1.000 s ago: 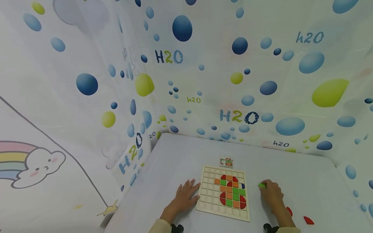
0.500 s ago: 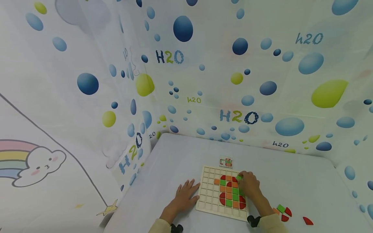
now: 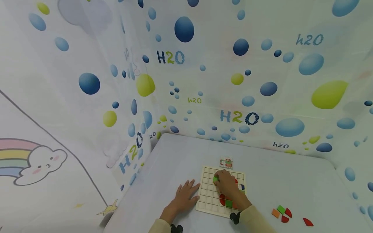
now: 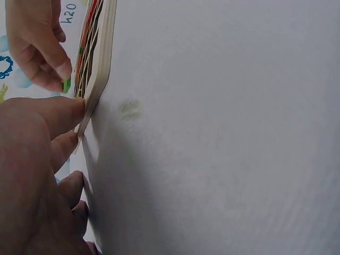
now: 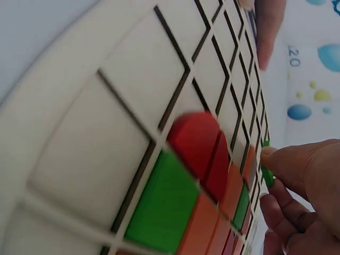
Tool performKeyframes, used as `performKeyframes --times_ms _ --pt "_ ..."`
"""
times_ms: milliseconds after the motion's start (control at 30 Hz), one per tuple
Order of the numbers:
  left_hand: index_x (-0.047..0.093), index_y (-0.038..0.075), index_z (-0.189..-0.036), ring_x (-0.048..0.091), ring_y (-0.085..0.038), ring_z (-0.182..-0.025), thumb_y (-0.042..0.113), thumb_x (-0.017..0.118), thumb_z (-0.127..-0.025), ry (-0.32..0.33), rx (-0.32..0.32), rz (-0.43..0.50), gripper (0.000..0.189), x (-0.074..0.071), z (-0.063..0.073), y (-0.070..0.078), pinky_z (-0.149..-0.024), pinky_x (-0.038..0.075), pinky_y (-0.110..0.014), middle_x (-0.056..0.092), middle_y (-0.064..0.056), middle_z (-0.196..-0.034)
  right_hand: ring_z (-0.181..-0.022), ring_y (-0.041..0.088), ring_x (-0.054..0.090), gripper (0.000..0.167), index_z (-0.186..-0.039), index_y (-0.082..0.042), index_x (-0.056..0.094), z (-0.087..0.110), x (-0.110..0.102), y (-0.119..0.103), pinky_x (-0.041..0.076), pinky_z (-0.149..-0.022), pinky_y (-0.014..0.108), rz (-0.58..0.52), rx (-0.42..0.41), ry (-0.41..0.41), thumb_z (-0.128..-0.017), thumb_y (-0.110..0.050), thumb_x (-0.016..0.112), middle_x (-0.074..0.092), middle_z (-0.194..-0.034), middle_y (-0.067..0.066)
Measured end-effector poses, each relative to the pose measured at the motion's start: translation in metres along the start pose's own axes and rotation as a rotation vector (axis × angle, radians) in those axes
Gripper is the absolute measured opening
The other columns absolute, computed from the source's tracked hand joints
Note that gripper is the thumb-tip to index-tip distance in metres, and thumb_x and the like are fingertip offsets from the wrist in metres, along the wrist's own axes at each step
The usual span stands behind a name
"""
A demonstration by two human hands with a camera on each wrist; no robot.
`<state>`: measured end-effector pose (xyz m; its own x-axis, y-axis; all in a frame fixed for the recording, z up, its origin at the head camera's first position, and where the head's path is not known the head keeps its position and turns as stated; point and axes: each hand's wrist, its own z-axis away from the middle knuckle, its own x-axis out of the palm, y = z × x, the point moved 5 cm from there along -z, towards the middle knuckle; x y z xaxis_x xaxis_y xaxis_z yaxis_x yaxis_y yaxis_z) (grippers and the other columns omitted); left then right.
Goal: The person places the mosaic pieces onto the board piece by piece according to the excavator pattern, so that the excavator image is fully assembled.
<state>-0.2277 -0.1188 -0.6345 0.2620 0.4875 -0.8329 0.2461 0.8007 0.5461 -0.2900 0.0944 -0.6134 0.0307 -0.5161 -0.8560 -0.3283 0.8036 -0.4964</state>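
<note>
A pale wooden grid board [image 3: 208, 207] lies on the table, its right half set with red, orange and green pieces and one dark blue piece. Between thumb and fingers my right hand [image 3: 228, 184] pinches a green tile [image 5: 267, 169] over the upper middle of the board. That hand covers several of the set pieces in the head view. At the board's left edge rests my left hand [image 3: 185, 195], fingers spread and thumb tip touching the rim, as the left wrist view also shows. A small printed pattern card [image 3: 226, 162] lies just behind the board.
Right of the board lie loose pieces: an orange tile [image 3: 275, 213], a green tile [image 3: 281, 209] and a few red quarter-round pieces [image 3: 308, 222]. The white table [image 3: 175, 155] meets a printed curtain [image 3: 209, 81] at its back and left.
My right hand has carried the green tile from the table on the right to the board, then leftward across it. The loose pieces it hid now show. My left hand stays put.
</note>
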Motion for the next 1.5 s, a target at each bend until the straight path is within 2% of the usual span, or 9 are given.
performKeyframes --times_ms 133,300,433,667,867,1067,1167,1267,1500 --pt "0.048 0.022 -0.160 0.027 -0.042 -0.159 0.040 0.061 -0.106 -0.005 -0.009 -0.022 0.059 0.001 -0.001 0.000 -0.125 0.017 -0.070 0.035 -0.013 -0.171 -0.096 0.028 0.062 0.017 -0.110 -0.012 0.070 -0.004 0.007 -0.011 0.049 -0.077 0.052 0.042 -0.049 -0.013 -0.096 -0.018 0.079 0.065 -0.105 0.005" --pt "0.048 0.023 -0.160 0.027 -0.042 -0.159 0.041 0.061 -0.105 -0.007 -0.012 -0.021 0.059 0.004 -0.003 -0.001 -0.125 0.017 -0.070 0.036 -0.013 -0.171 -0.097 0.027 0.062 0.019 -0.111 -0.013 0.070 -0.005 0.010 -0.015 0.046 -0.078 0.052 0.033 -0.036 -0.032 -0.095 -0.016 0.080 0.066 -0.102 0.001" --pt "0.048 0.023 -0.160 0.026 -0.042 -0.159 0.041 0.061 -0.105 -0.009 -0.018 -0.022 0.059 0.004 -0.004 -0.002 -0.126 0.017 -0.070 0.035 -0.012 -0.171 -0.097 0.026 0.061 0.015 -0.103 -0.017 0.069 -0.005 0.010 -0.016 0.045 -0.079 0.052 0.043 -0.037 -0.030 -0.094 -0.018 0.081 0.065 -0.098 -0.003" --pt "0.047 0.023 -0.161 0.025 -0.043 -0.159 0.040 0.059 -0.106 0.010 -0.003 -0.012 0.059 0.006 -0.003 -0.005 -0.126 0.015 -0.070 0.034 -0.014 -0.171 -0.095 0.023 0.059 0.014 -0.088 -0.022 0.070 -0.007 0.010 -0.016 0.048 -0.081 0.055 0.103 -0.105 -0.021 -0.092 -0.017 0.083 0.065 -0.098 -0.005" --pt "0.046 0.022 -0.161 0.025 -0.043 -0.159 0.041 0.059 -0.107 0.017 0.004 -0.009 0.059 0.006 -0.003 -0.006 -0.125 0.015 -0.071 0.035 -0.015 -0.171 -0.099 0.024 0.060 0.010 -0.092 -0.022 0.073 -0.007 0.012 -0.013 0.051 -0.085 0.056 0.127 -0.121 -0.002 -0.093 -0.017 0.082 0.068 -0.100 -0.004" --pt "0.049 0.022 -0.160 0.027 -0.042 -0.159 0.040 0.061 -0.106 0.005 -0.012 -0.020 0.058 0.004 -0.003 -0.003 -0.125 0.017 -0.070 0.036 -0.013 -0.170 -0.101 0.031 0.062 0.009 -0.092 -0.018 0.073 0.002 0.005 -0.013 0.051 -0.081 0.060 0.100 -0.148 0.042 -0.092 -0.015 0.082 0.067 -0.103 0.002" --pt "0.048 0.023 -0.160 0.026 -0.041 -0.159 0.041 0.061 -0.105 0.003 -0.025 -0.015 0.058 0.002 -0.001 0.000 -0.126 0.016 -0.069 0.036 -0.013 -0.171 -0.104 0.033 0.062 0.008 -0.095 -0.017 0.074 0.011 -0.008 -0.010 0.050 -0.080 0.062 0.077 -0.125 0.044 -0.093 -0.015 0.082 0.067 -0.106 0.004" --pt "0.049 0.021 -0.159 0.027 -0.043 -0.158 0.038 0.062 -0.105 0.012 -0.017 0.010 0.058 0.001 0.001 0.002 -0.125 0.016 -0.071 0.037 -0.015 -0.170 -0.105 0.033 0.062 0.007 -0.097 -0.017 0.075 0.023 -0.023 0.002 0.049 -0.081 0.061 0.048 -0.048 0.032 -0.093 -0.015 0.081 0.068 -0.107 0.003" --pt "0.047 0.022 -0.160 0.026 -0.043 -0.159 0.040 0.058 -0.106 0.040 0.012 -0.003 0.058 0.007 0.000 -0.005 -0.125 0.016 -0.071 0.036 -0.014 -0.170 -0.097 0.025 0.067 0.020 -0.114 -0.009 0.073 0.057 -0.067 0.059 0.053 -0.083 0.055 -0.021 0.175 -0.013 -0.096 -0.017 0.077 0.069 -0.112 0.008"
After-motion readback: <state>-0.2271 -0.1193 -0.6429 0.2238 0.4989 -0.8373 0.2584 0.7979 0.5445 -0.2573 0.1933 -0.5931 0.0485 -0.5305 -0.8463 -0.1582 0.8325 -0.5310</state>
